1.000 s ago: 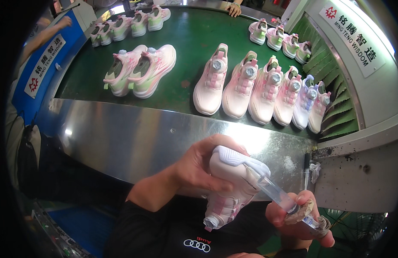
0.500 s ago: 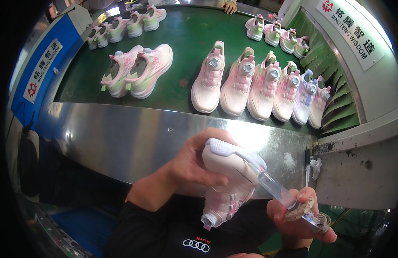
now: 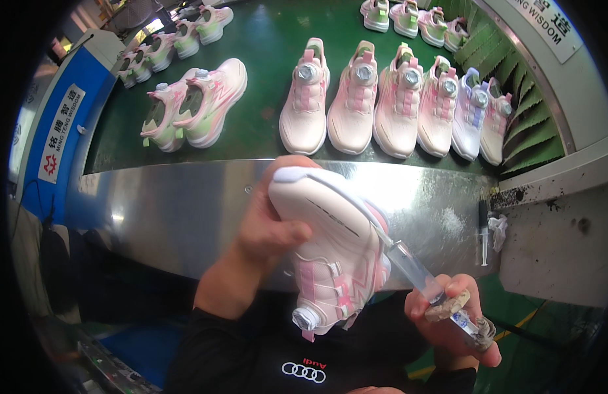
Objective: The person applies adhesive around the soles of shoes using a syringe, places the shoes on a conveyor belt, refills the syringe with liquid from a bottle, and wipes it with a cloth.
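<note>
A pale pink sneaker (image 3: pixel 330 230) with a silvery dial is held tilted by my left hand (image 3: pixel 268 220), its toe up and its opening toward me. The fingers wrap behind the toe and sole, and the thumb presses on the upper. In my right hand (image 3: pixel 451 315) is a clear plastic syringe (image 3: pixel 412 266), with tape wrapped around its flange and plunger end. Its thin tip meets the seam between the sneaker's upper and its white sole. Pinkish matter shows near the plunger inside the barrel. The thumb rests by the plunger's end.
Several pink sneakers (image 3: pixel 350 105) stand in a row on the green conveyor belt (image 3: pixel 264 98), with one lilac sneaker (image 3: pixel 468 118) among them. A pair lies left (image 3: pixel 208 105). A metal ledge (image 3: pixel 172 210) runs along the near side. Another syringe (image 3: pixel 484 233) lies by crumpled white tissue (image 3: pixel 497 230).
The held sneaker has turned, showing more of its side, and has moved up and left with my left hand. The syringe tip stays at the sole seam. The whole view has shifted.
</note>
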Tool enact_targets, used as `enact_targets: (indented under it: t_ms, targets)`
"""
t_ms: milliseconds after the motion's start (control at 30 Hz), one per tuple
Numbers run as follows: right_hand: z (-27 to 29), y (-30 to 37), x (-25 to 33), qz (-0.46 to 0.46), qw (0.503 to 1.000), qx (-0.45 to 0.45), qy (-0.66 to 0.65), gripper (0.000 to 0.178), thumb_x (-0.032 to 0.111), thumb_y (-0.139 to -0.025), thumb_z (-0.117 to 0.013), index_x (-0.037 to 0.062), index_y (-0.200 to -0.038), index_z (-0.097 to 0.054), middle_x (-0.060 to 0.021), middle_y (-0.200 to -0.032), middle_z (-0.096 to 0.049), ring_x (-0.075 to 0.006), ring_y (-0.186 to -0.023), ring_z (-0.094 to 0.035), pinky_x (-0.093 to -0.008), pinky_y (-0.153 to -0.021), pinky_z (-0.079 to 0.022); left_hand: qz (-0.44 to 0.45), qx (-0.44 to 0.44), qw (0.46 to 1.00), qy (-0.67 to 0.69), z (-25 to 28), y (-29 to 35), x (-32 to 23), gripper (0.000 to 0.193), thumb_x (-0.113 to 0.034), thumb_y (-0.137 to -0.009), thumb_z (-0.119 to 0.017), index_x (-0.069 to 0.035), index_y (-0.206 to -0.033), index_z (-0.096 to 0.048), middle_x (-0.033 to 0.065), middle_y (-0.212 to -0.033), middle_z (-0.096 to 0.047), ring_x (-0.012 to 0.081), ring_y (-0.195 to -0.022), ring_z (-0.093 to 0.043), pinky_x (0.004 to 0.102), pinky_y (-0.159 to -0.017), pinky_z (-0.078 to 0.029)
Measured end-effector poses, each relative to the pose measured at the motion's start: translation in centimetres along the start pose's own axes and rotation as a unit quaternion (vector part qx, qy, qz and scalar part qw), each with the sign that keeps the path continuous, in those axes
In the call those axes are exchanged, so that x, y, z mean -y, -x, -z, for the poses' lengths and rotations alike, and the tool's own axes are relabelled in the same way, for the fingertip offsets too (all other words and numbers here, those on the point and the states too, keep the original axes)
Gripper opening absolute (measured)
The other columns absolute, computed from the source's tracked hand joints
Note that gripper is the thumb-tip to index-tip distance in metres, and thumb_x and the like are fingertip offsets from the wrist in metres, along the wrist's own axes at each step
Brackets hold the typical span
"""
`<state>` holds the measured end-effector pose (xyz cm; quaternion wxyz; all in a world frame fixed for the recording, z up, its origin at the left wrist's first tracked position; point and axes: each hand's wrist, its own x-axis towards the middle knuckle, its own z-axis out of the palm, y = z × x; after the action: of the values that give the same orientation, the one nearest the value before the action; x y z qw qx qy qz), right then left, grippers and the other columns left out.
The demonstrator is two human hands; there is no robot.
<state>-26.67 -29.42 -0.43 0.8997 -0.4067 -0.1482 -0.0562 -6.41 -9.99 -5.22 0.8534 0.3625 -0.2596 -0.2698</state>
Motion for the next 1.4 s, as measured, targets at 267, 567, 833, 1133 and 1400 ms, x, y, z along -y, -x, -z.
enact_targets:
  t_ms: [267,567,833,1133,1400]
  targets:
    - [1.1,2.1,-1.0,-0.018,0.999,-0.028,-0.01,0.109,0.064,-0.057,-0.077,-0.0022,-0.129,-0.03,-0.0215,-0.117,-0.042,-0.0307,-0.109,-0.05,-0.0329,-0.089,-0.042,0.007,-0.073,0.997,-0.031,0.8,-0.4,0.1,0.074,-0.029,-0.066,-0.077,-0.002,-0.123,-0.04,0.0136,-0.109,-0.057,0.0237,-0.099,-0.06,0.036,-0.085,-0.051]
    - [1.5,4.3,-1.3,-0.085,0.994,-0.063,0.009,0.111,0.067,-0.056,-0.076,-0.0049,-0.129,-0.03,-0.0203,-0.116,-0.044,-0.0274,-0.108,-0.05,-0.0285,-0.086,-0.043,0.062,-0.11,0.992,0.033,1.2,-0.5,-0.2,0.058,-0.025,-0.074,-0.067,0.002,-0.122,-0.047,0.0149,-0.107,-0.061,0.0238,-0.096,-0.062,0.0338,-0.084,-0.05]
    - [1.2,6.0,-1.4,-0.089,0.993,-0.077,-0.008,0.108,0.065,-0.058,-0.076,-0.0058,-0.128,-0.033,-0.02,-0.114,-0.046,-0.0261,-0.107,-0.051,-0.0316,-0.088,-0.043,0.076,-0.079,0.989,0.098,2.9,-1.0,0.3,0.053,-0.028,-0.085,-0.058,0.007,-0.122,-0.045,0.02,-0.112,-0.059,0.0273,-0.099,-0.061,0.0379,-0.086,-0.051]
    - [2.3,7.9,-1.9,-0.077,0.994,-0.078,-0.031,0.105,0.062,-0.059,-0.077,-0.0049,-0.128,-0.034,-0.019,-0.113,-0.046,-0.0252,-0.106,-0.051,-0.0335,-0.089,-0.043,0.118,-0.093,0.98,0.132,3.9,-1.7,0.9,0.051,-0.033,-0.088,-0.054,0.004,-0.123,-0.046,0.0192,-0.115,-0.058,0.0278,-0.102,-0.059,0.0402,-0.089,-0.048]
    - [3.2,8.6,-3.1,-0.054,0.995,-0.074,-0.048,0.107,0.06,-0.056,-0.079,-0.0046,-0.129,-0.034,-0.0182,-0.115,-0.045,-0.024,-0.106,-0.05,-0.0332,-0.09,-0.042,0.161,-0.141,0.969,0.126,3.2,-2.3,1.1,0.045,-0.038,-0.086,-0.057,-0.008,-0.119,-0.053,0.0108,-0.112,-0.062,0.0254,-0.1,-0.062,0.0432,-0.088,-0.05]
